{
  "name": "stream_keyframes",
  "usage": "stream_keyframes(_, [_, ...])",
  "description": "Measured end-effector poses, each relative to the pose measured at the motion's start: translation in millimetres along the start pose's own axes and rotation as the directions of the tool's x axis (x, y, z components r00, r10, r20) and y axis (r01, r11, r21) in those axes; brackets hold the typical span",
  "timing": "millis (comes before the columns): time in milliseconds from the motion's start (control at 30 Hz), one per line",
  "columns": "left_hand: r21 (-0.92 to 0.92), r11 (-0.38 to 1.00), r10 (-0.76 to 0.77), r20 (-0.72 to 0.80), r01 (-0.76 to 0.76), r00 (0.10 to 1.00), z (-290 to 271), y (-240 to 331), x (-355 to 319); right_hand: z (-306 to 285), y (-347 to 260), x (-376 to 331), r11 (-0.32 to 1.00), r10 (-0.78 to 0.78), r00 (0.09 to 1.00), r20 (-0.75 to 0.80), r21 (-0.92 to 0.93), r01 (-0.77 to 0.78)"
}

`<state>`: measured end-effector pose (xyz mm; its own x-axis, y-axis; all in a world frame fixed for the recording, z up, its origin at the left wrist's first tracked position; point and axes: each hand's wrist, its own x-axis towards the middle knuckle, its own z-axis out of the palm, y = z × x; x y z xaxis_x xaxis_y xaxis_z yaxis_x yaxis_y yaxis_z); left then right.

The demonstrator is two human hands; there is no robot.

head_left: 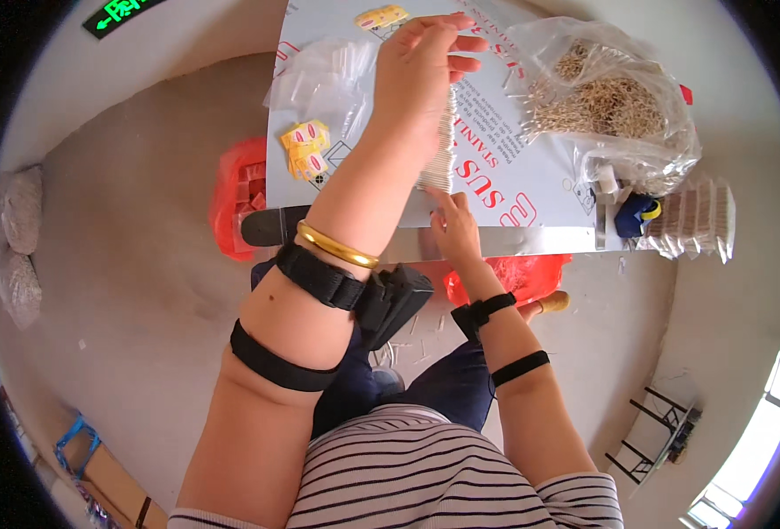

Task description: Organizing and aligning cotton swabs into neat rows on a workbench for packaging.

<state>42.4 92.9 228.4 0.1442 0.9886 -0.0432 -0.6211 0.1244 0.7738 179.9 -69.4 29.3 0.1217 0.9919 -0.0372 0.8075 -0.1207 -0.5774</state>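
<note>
A long neat row of thin pale sticks [444, 150], like cotton swabs, lies on the table, partly hidden by my left forearm. My left hand [418, 66] hovers over the row's far end, its fingers stretched to the right and apart, with nothing seen in them. At the near end, my right hand [457, 229] has its fingertips at the row, thumb and fingers apart. Flat clear plastic bags [328, 84] lie left of my left arm. Yellow-and-white packets [306, 150] rest nearer, with another yellow packet [381, 16] at the back.
A clear bag of loose tan sticks [615, 101] lies at the right. Beside it are a tape dispenser [638, 214] and stacked wrapped bundles [697, 220]. Red bags [242, 189] [527, 275] hang below the grey printed tabletop [540, 167]. Sticks litter the floor.
</note>
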Motion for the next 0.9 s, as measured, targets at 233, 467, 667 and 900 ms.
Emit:
stream_keyframes(233, [0.006,0.993,-0.116,0.004,0.116,0.993,5.7,4.2,-6.5,-6.4,-2.8,-3.8,0.998,0.039,0.999,0.012,0.048,-0.04])
stream_keyframes(467, [-0.035,0.988,-0.152,-0.016,0.152,0.988,9.1,5.4,-8.9,-7.1,-7.2,1.0,0.999,0.029,0.999,0.029,0.019,-0.029])
stream_keyframes(667, [-0.037,0.985,-0.168,-0.017,0.167,0.986,12.0,3.7,-8.3,-7.2,-3.7,0.6,1.0,-0.007,1.0,0.015,-0.03,0.008])
stream_keyframes(900, [-0.044,0.986,-0.165,-0.034,0.164,0.986,14.7,2.3,-5.6,-9.7,-7.3,13.0,0.997,-0.042,0.999,-0.012,-0.063,0.041])
